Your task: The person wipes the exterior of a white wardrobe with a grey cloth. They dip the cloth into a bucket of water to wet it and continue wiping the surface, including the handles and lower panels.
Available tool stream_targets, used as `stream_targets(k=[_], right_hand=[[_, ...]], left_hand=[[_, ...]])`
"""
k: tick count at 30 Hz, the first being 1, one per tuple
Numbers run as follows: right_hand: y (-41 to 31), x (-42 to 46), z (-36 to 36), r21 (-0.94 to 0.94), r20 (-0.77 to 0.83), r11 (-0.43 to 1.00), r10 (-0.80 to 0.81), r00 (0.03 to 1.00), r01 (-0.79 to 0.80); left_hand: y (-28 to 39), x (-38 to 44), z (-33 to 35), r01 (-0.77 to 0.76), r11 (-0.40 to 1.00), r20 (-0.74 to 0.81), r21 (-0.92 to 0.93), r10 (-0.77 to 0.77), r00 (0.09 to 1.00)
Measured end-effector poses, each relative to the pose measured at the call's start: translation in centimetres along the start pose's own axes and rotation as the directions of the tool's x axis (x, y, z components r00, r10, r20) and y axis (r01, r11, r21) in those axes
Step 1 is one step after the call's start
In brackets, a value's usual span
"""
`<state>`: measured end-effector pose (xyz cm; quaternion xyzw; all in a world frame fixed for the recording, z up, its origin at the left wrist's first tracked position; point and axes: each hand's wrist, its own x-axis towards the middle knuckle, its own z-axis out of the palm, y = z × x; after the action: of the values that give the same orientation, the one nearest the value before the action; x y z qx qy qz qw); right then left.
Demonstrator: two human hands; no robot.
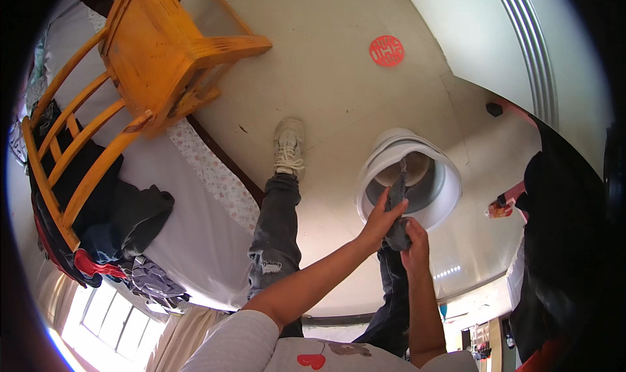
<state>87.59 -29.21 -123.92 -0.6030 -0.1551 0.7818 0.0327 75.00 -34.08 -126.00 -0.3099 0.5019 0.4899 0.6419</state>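
Observation:
A dark grey cloth [398, 235], bunched and narrowing into a strip, is gripped by both of my hands. My left hand [383, 220] closes around its upper part. Lower down and to the right, my right hand [415, 242] grips the bunched end. The cloth's thin tip hangs over the mouth of a white plastic bucket [449, 188]. Greyish water [423, 198] shows inside the bucket, partly hidden by the cloth and my left hand.
An orange wooden chair [151, 49] stands at upper left beside a bed [195, 245]. Dark clothes [142, 215] are heaped there. A red round paper cutout [386, 50] is on the pale floor [332, 88]. Black fabric [557, 254] hangs at right, below a white cabinet [489, 44].

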Motion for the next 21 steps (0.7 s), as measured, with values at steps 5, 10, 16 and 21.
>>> stream_targets(k=[5,10,16,21], right_hand=[[-0.6,-2.2,4.7,-0.226,-0.137,0.957,-0.217,0.967,0.183],[1.5,1.1,5.1,-0.683,-0.213,0.689,-0.507,0.835,0.244],[1.8,9.1,1.3,-0.849,-0.171,0.452,-0.725,0.667,0.274],[1.3,17.4,-6.2,-0.788,-0.301,0.577,-0.667,0.682,0.216]], left_hand=[[-0.7,0.8,0.1,0.091,0.986,0.059,-0.141,-0.084,0.995],[-2.0,1.3,-0.7,0.145,0.974,0.013,-0.176,-0.145,0.989],[-2.7,1.6,-0.6,0.097,0.977,0.035,-0.192,-0.092,0.995],[-0.3,0.5,-0.3,0.078,0.996,-0.017,-0.036,-0.079,0.997]])
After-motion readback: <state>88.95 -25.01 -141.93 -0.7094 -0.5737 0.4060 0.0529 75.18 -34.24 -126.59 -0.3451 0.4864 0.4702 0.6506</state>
